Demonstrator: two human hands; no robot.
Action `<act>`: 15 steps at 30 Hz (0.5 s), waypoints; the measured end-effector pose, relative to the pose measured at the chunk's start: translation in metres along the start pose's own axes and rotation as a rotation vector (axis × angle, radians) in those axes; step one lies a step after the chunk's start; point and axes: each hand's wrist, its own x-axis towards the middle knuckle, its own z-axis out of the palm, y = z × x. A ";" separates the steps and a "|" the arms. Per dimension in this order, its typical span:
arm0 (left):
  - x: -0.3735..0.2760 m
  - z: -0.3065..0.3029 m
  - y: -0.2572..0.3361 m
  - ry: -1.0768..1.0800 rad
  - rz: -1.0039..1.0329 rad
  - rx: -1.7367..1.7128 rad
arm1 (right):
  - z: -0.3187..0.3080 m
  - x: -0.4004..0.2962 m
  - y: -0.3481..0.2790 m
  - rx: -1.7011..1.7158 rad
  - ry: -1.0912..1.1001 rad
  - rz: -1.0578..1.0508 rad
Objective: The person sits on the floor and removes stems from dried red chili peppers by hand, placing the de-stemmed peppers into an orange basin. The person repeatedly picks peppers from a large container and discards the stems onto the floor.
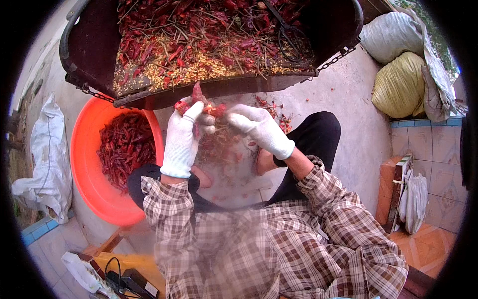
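Observation:
Both my hands wear white knit gloves and are held up just in front of the cart's near edge. My left hand (185,130) grips several dried red chili peppers (198,93), one of which points upward between thumb and fingers. A broken red chili piece (214,110) sticks out to the right of that hand. My right hand (259,127) has thumb and fingers pinched at the end of this piece; what lies between the fingertips is partly hidden. Below my left wrist stands an orange plastic tub (84,149) with many dried red chilies (127,149) in it.
A dark metal cart bed (86,48) with chains holds chili bits, stems, yellow seeds and black-handled scissors (287,31). Chili scraps (274,108) litter the concrete floor. Full woven sacks (397,84) stand right, a white sack (50,160) left. A black adapter (134,282) lies bottom left.

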 end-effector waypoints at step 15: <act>-0.005 0.006 0.009 -0.225 0.022 0.410 | -0.025 0.018 -0.041 -0.160 -0.303 0.070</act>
